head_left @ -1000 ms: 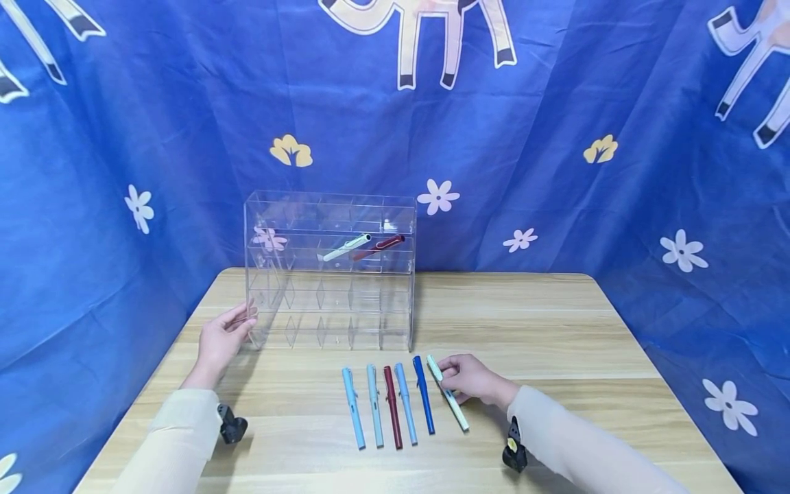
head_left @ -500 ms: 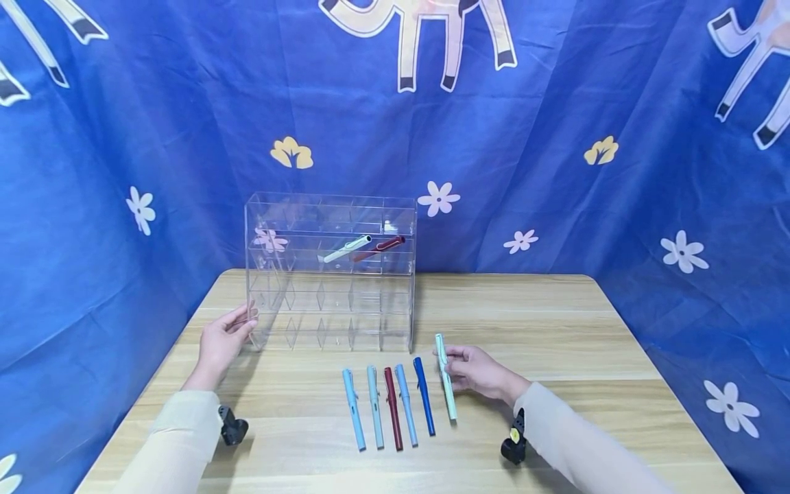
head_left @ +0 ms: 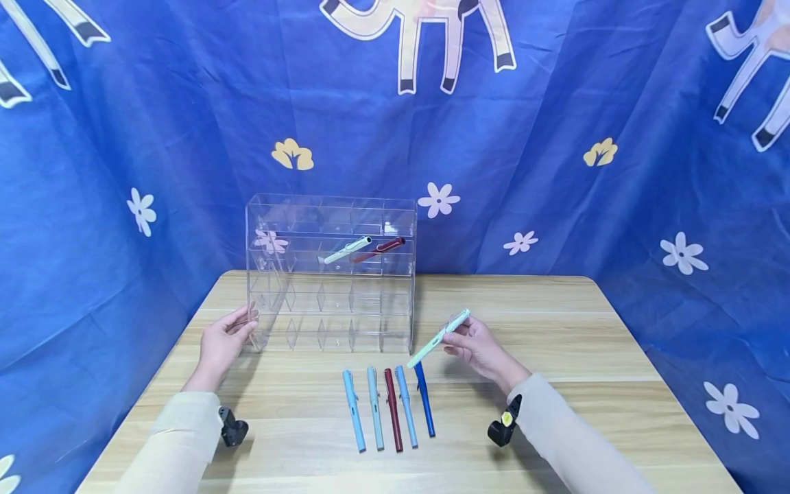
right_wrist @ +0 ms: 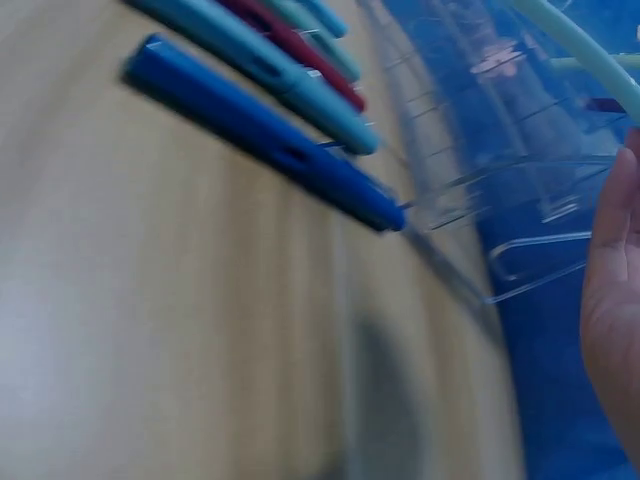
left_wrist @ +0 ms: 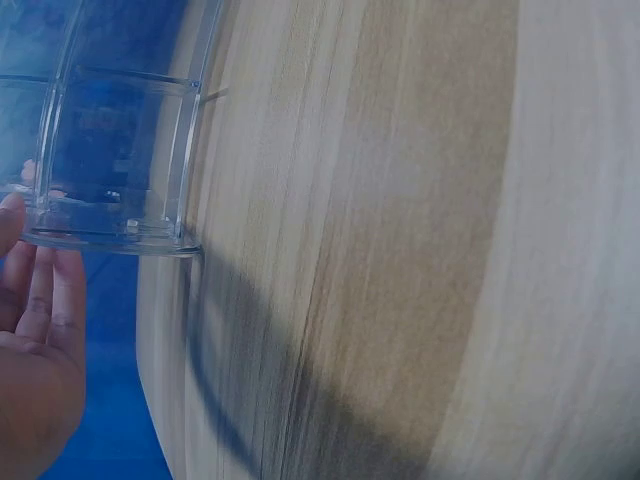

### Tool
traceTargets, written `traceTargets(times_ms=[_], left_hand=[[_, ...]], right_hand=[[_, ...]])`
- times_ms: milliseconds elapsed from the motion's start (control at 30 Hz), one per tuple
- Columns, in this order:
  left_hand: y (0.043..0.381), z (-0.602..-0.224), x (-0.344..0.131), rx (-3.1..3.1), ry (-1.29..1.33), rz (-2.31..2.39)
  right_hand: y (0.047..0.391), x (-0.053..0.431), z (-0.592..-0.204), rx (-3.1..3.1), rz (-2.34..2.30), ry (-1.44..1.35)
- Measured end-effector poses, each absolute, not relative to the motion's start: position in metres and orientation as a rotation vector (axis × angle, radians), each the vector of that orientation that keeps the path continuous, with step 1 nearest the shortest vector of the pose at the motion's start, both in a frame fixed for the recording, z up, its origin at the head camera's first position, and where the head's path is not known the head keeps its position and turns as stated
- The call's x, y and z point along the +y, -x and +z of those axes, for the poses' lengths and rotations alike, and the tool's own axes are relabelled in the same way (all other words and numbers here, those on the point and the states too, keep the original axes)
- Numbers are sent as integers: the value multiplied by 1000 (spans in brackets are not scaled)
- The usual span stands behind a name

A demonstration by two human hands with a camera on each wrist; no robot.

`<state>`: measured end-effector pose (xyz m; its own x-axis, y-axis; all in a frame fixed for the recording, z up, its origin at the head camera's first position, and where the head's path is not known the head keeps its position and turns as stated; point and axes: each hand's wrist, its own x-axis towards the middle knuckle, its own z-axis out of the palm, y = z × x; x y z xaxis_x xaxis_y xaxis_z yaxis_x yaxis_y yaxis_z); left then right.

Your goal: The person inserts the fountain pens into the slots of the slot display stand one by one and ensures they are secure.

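My right hand (head_left: 481,350) pinches a mint green pen (head_left: 438,338), raised and slanted over the table, its lower end overlapping the dark blue pen (head_left: 424,401) in the head view. Part of the mint pen (right_wrist: 580,45) crosses the right wrist view's top corner. At the left, my left hand (head_left: 221,343) grips the side edge of a clear acrylic pen rack (head_left: 333,274); the left wrist view has the thumb and fingers (left_wrist: 67,300) on either side of its panel. Within the rack's upper part lie another mint pen (head_left: 347,250) and a dark red pen (head_left: 379,250).
In front of the rack, a row of capped pens lies on the wooden table (head_left: 524,309): light blue (head_left: 354,412), pale blue (head_left: 376,408), dark red (head_left: 393,410) and mid blue (head_left: 406,406), beside the dark blue one. A blue patterned curtain (head_left: 543,171) surrounds the table.
The right hand has lifted the mint pen from the right end of the row and moved it up toward the rack, turning its slant. The left hand keeps its hold on the rack.
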<state>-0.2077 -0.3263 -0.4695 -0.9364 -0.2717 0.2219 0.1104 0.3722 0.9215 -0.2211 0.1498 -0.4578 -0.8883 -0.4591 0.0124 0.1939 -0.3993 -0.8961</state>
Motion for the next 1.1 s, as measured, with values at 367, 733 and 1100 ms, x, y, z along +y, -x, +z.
traceTargets(times_ms=[367, 733, 1100], left_hand=[[209, -472, -328, -2322, -163, -1560], [209, -472, -329, -2312, -140, -1573], [207, -471, -328, -2311, -123, -1571]], right_hand=[[242, 138, -425, 1647, -2577, 208], [264, 127, -392, 1890, -2804, 209], [276, 111, -369, 2069, -2787, 364]])
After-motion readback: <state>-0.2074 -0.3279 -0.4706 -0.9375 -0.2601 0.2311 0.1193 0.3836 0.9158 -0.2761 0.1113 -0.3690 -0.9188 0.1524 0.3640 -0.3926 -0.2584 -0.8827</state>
